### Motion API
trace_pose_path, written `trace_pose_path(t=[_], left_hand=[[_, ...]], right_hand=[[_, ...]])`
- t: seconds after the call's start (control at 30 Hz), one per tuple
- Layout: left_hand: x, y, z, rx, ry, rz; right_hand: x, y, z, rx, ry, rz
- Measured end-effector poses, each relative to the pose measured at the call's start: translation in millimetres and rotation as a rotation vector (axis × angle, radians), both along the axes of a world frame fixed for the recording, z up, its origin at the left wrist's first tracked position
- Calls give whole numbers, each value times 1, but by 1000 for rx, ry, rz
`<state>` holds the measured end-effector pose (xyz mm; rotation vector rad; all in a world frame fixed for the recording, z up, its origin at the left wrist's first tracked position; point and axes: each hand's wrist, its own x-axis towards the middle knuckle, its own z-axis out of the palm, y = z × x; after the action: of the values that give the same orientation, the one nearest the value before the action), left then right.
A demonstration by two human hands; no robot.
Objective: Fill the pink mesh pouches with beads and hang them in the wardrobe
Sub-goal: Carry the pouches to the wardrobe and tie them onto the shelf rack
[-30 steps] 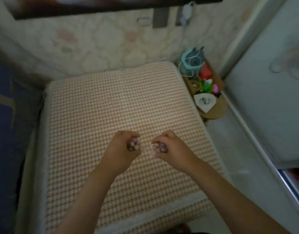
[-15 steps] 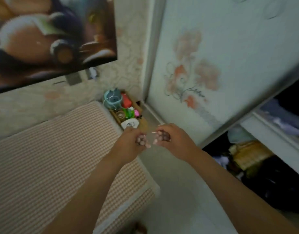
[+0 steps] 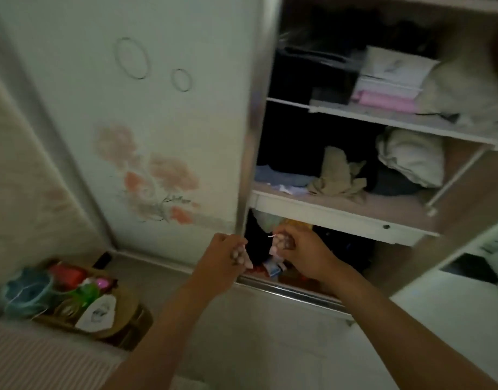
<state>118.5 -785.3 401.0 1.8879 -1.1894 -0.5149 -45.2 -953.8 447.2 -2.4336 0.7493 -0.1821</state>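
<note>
Each of my hands holds a small pink mesh pouch filled with beads. My left hand (image 3: 218, 260) grips one pouch (image 3: 238, 256), its beads showing between the fingers. My right hand (image 3: 301, 253) grips the other pouch (image 3: 281, 243), a thin white drawstring end sticking out to the left. Both hands are raised side by side in front of the open wardrobe (image 3: 340, 218), level with its lowest compartment. The wardrobe's shelves hold folded and crumpled clothes.
The wardrobe's sliding door (image 3: 146, 122), printed with flowers, stands to the left. A metal floor track (image 3: 293, 294) runs below my hands. A low wooden stand (image 3: 124, 325) with a blue basket and small items sits at lower left, beside the bed's edge (image 3: 39, 358).
The view has swung from the bed to the right and up, onto the open wardrobe. Both hands kept their pouches and stayed close together in front of me.
</note>
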Motion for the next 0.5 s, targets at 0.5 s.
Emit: trace_pose_path(t=[0.5], left_hand=[[-157,-358,13,116,-104,-295]], right_hand=[[-203,-271,-18,66,-16,-451]])
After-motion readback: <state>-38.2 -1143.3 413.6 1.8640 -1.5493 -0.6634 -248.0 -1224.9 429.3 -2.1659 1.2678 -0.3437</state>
